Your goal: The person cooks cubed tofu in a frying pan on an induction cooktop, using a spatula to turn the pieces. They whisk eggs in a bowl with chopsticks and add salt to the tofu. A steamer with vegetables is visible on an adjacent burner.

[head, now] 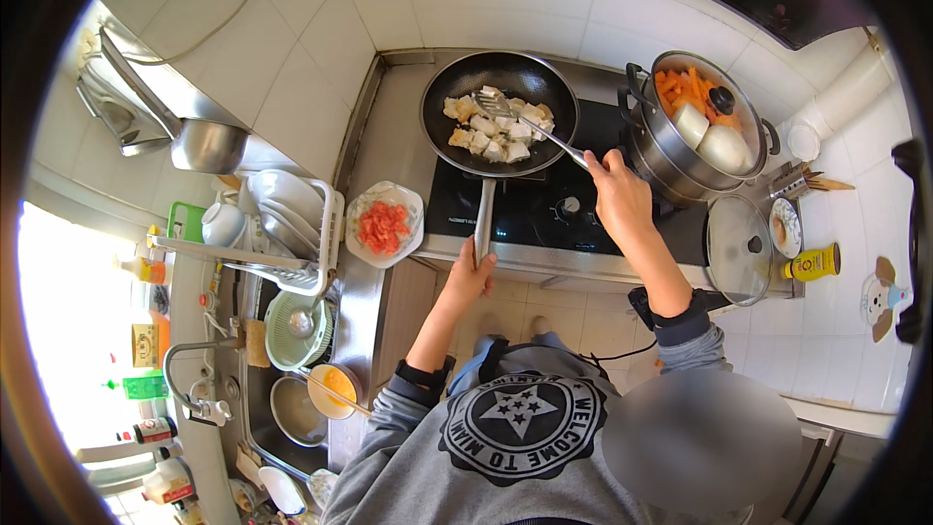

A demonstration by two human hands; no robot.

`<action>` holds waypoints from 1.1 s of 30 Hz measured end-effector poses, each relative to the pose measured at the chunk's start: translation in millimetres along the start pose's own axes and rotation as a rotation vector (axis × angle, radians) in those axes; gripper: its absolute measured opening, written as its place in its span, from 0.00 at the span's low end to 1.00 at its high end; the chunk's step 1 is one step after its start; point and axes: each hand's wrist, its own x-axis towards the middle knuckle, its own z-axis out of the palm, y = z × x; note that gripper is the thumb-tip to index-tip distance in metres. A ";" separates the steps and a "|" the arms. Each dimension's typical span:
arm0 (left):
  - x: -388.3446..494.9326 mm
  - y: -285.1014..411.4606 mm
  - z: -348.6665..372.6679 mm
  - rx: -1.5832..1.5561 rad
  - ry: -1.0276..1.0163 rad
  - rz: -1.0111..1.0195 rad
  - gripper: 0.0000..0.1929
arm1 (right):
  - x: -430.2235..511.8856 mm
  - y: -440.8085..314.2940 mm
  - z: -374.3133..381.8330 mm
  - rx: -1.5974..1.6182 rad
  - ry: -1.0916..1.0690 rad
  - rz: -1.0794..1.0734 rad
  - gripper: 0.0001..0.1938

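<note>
My left hand (469, 273) grips the metal handle (484, 219) of a dark frying pan (503, 71) on the cooktop. In my right hand (618, 193) is a slotted metal spatula (557, 142), its blade lying among the food in the pan. White tofu-like cubes (519, 131), some browned at the edges, cover the pan's middle. To the left of the pan, a white bowl (357, 251) holds chopped red pieces (383, 227), which look like tomato.
A steamer pot (660, 160) with a glass lid stands right of the pan, orange strips and white chunks inside. Another glass lid (736, 248) leans by the cooktop's right end. Left are a dish rack (332, 233), a sink (255, 408) and a bowl of beaten egg (339, 386) with chopsticks.
</note>
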 end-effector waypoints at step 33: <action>6.7 -9.7 -4.9 0.004 -0.041 -0.022 0.34 | 71.5 28.2 -118.6 -0.027 -0.432 0.098 0.08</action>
